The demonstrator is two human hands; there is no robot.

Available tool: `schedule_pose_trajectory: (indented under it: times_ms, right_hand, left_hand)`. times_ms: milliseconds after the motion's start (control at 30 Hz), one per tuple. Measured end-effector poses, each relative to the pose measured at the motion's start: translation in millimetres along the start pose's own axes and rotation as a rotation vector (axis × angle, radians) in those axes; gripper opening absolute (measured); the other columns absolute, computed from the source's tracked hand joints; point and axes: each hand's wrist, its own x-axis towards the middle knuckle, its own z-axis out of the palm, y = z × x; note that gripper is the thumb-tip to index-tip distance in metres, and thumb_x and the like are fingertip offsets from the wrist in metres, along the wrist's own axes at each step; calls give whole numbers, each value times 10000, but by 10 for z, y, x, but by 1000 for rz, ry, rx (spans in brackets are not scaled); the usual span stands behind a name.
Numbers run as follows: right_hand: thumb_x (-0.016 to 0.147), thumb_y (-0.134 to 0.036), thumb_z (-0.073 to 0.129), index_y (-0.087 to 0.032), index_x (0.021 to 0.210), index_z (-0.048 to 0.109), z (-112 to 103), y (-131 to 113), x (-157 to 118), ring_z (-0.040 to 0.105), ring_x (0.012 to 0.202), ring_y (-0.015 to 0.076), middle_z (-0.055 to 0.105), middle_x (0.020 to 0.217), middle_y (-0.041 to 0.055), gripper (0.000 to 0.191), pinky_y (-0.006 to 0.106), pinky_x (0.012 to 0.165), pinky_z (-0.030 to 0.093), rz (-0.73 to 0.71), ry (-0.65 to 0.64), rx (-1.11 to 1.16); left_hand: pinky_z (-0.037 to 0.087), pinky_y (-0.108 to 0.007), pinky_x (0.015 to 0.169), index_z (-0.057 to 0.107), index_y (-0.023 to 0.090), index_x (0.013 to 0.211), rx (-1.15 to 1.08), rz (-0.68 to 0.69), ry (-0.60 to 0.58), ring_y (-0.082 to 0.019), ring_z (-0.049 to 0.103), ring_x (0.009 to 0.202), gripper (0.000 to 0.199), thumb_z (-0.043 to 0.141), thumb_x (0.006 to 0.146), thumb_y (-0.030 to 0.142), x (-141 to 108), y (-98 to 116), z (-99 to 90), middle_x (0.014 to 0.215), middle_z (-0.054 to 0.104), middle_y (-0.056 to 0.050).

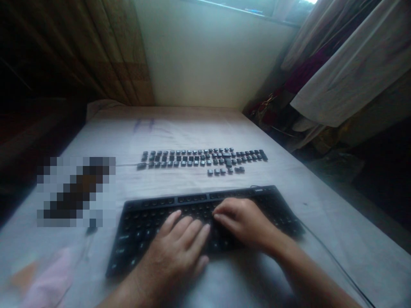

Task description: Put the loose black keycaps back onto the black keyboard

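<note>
A black keyboard [128,233] lies on the white sheet in front of me, with many keys gone from its upper and right parts. My left hand [183,244] rests across its middle, fingers stretched out and slightly apart. Beside it, my right hand [242,218] is closed, thumb and fingertips pinched together low over the middle keys. Whatever may be between those fingertips is too small to make out. Beyond the keyboard, loose black keycaps [197,162] lie in rows on the sheet.
A cable [334,254] runs from the keyboard's right side towards the lower right. At left lies a pixelated dark object [77,188], with a pink cloth [51,278] nearer me. A curtain [112,51] hangs at back left; clothes [346,81] hang at right.
</note>
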Motion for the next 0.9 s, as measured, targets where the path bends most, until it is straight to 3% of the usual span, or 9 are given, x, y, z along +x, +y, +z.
schedule_pose_trajectory:
  times_ms: [300,567,733,900]
  right_hand:
    - [818,-256,647,-217,790,748,5,-123,41,684,773,184,760,830,31,112,268,700,466,149,-20,-34]
    - [821,-209,629,-205,761,726,51,-111,18,649,733,161,729,821,27,114,257,682,435,78,-6,-95]
    - [806,-210,611,-199,750,716,14,-57,13,646,721,164,726,777,26,120,256,674,453,68,20,17]
    - [801,-286,588,-165,747,699,-83,51,46,637,694,164,719,732,30,173,260,673,484,118,-17,337]
  left_hand:
    - [250,-408,1128,640,179,1203,10,1,-2,-213,576,1086,346,561,935,384,0,8,4,1127,682,-44]
    - [228,-422,1140,634,188,1202,11,-3,-29,-225,558,1119,359,590,916,401,-15,3,17,1165,664,-53]
    - [242,-411,1139,624,201,1220,-8,-19,-30,-216,567,1118,369,600,911,403,-5,9,8,1171,666,-44]
    - [240,-418,1140,636,204,1208,1,-20,-5,-226,565,1126,357,602,911,399,-17,1,22,1175,671,-41]
